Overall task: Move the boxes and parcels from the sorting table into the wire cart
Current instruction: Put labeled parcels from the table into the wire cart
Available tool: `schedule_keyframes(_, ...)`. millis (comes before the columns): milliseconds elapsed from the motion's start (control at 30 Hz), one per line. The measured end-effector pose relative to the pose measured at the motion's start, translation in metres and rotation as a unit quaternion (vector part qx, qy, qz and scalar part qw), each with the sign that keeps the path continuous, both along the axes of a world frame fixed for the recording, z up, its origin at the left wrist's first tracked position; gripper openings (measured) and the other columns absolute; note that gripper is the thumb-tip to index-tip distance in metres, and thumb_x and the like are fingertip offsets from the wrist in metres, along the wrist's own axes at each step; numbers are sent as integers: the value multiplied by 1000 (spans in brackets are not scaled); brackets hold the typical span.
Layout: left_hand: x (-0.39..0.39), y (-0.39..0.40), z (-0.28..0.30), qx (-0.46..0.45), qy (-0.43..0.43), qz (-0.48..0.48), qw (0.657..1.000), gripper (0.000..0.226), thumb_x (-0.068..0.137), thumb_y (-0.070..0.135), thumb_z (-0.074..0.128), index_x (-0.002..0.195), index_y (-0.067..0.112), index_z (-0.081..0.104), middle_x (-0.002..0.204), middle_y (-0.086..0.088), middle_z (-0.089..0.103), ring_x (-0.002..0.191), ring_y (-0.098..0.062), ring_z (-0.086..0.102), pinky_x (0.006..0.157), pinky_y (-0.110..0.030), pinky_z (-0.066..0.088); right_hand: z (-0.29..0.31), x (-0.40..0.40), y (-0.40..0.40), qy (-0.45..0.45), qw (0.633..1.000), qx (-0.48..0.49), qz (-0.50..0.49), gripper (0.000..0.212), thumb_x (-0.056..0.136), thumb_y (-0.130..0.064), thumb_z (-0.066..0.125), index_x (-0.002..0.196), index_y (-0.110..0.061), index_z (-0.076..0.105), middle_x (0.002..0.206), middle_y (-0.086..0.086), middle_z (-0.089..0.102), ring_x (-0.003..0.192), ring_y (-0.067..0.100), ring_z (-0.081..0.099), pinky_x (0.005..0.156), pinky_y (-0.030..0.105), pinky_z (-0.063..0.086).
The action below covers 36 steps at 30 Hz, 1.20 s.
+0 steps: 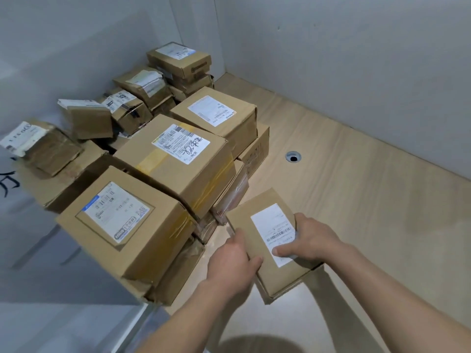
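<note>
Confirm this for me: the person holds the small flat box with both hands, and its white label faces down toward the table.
Not quite. The head view shows both the left hand and right hand holding the small flat box, but its white label faces up, not down.

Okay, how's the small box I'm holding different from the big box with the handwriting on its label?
The held box is thin and flat; the handwritten-label box is far bulkier and taller. The held box is gripped by the left hand and right hand; the other sits atop the stack, untouched. The big one has yellowish tape across it; the held one shows none. Both are brown cardboard with white shipping labels.
</note>
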State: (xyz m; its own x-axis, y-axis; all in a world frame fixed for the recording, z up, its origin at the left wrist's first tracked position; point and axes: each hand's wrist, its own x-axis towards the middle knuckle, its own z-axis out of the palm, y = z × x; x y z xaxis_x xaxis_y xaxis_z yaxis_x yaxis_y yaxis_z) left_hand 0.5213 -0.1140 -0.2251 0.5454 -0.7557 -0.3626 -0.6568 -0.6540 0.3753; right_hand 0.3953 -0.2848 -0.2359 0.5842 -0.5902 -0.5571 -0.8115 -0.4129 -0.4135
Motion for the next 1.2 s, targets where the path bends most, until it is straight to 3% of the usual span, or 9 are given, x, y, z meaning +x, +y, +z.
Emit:
schedule_keyframes(300, -18, 94, -5, -35, 56, 24, 998, 65, 91, 39, 66, 141, 24, 27, 115, -3, 64, 99, -25, 63, 69, -32, 45, -1, -30, 114, -15, 998, 21, -65, 94, 45, -79, 72, 119, -29, 41, 109, -13, 62, 100, 14, 62, 87, 38, 54)
schedule_keyframes(533, -33, 169, -4, -70, 128, 42, 988, 75, 95, 25, 63, 153, 24, 16, 127, -6, 62, 110, -26, 61, 87, -31, 50, -2, -47, 195, -59, 991, 62, -104, 84, 58, -66, 81, 121, -30, 39, 111, -19, 61, 101, 9, 63, 91, 37, 53)
schedule_keyframes(733, -47, 202, -5, -69, 185, 105, 975, 85, 94, 20, 62, 156, 25, 5, 134, -6, 60, 119, -27, 59, 99, -35, 49, -3, -51, 224, -69, 987, 85, -119, 91, 51, -65, 82, 124, -31, 40, 112, -21, 63, 103, 6, 63, 90, 34, 52)
schedule_keyframes(833, -51, 212, -7, -68, 196, 129, 970, 66, 95, 19, 62, 151, 21, 27, 137, -3, 59, 123, -24, 57, 101, -30, 46, -7, -55, 231, -82, 987, 82, -109, 91, 50, -67, 81, 126, -36, 43, 111, -22, 67, 101, 4, 66, 90, 35, 52)
schedule_keyframes(933, -59, 221, -11, -89, 228, 178, 953, 50, 95, 17, 62, 141, 22, 46, 133, 0, 62, 121, -20, 58, 99, -25, 46, -12, -61, 233, -101, 988, 79, -90, 78, 61, -63, 81, 126, -39, 45, 112, -24, 67, 101, 3, 65, 87, 33, 51)
schedule_keyframes(1100, -79, 229, -12, -118, 238, 225, 937, 43, 94, 16, 58, 136, 23, 53, 129, 3, 65, 115, -16, 61, 96, -28, 50, -14, -73, 231, -133, 981, 127, -59, 33, 86, -52, 71, 115, -41, 59, 102, -26, 73, 92, -1, 70, 91, 34, 53)
schedule_keyframes(1200, -94, 233, -8, -126, 238, 257, 928, 37, 93, 15, 55, 129, 23, 56, 124, 6, 65, 113, -15, 60, 91, -26, 49, -18, -83, 230, -145, 972, 172, -63, 20, 93, -46, 67, 111, -38, 65, 101, -23, 75, 93, 2, 71, 94, 36, 54)
